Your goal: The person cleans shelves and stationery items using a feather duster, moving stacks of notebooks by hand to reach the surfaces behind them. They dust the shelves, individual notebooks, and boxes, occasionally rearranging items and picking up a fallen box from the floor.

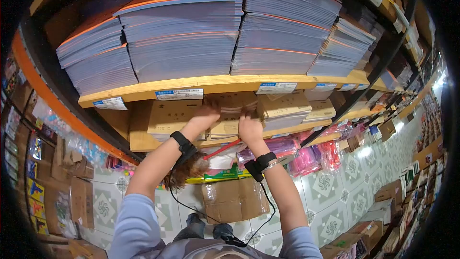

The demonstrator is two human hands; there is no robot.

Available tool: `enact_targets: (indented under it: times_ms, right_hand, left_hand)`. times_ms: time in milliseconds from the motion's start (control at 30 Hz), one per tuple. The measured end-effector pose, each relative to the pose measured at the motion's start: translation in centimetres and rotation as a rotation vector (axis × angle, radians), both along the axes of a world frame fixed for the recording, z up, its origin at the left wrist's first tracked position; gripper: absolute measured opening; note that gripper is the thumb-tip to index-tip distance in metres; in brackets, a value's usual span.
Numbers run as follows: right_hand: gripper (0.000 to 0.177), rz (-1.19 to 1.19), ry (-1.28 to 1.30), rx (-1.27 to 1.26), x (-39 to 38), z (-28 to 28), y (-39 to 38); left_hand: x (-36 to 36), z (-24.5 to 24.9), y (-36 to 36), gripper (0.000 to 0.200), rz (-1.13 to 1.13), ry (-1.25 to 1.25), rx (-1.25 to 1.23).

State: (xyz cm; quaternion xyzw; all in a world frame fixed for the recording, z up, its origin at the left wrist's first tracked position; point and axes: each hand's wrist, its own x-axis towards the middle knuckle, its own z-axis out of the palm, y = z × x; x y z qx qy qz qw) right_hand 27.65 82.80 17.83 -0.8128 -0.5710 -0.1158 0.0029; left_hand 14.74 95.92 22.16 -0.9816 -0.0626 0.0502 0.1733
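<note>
On the lower shelf, a small stack of brown booklets (235, 101) lies between my two hands, on top of more brown booklets (225, 128). My left hand (207, 115) grips its left edge, with the fingertips partly in the shade of the shelf above. At the stack's front right, my right hand (250, 128) has its fingers closed on the edge. A red handle (223, 148) runs from a brown fluffy duster (184, 172) up to beside my right hand; whether the hand touches it is unclear.
Overhead, a wooden shelf edge (230, 81) with price labels carries tall stacks of blue-grey books (184, 38). More brown booklets (172, 114) flank my hands. Below are pink plastic packets (311, 158) and a cardboard box (235, 200) on the tiled floor. A dark upright (357, 97) stands at right.
</note>
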Motion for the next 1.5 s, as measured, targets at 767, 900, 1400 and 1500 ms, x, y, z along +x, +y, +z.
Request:
enact_targets:
  times_ms: [767,900,1400,1500]
  right_hand:
    - [0.024,-0.138,0.100,-0.124,0.9,0.9,1.1]
    - [0.019,-0.071,0.014,-0.059,0.9,0.3,0.1]
    - [0.049,0.026,-0.228,0.088,-0.6,-0.2,-7.0]
    - [0.049,0.020,-0.239,0.035,-0.6,-0.5,-6.7]
  left_hand:
    - [1.3,0.6,0.1,0.017,0.342,-0.193,-0.121]
    - [1.9,-1.3,0.5,0.013,0.438,-0.200,-0.140]
    - [-2.6,-5.1,-6.2,0.047,0.091,-0.471,0.083]
    - [-2.2,-6.2,-6.4,0.041,0.132,-0.402,0.168]
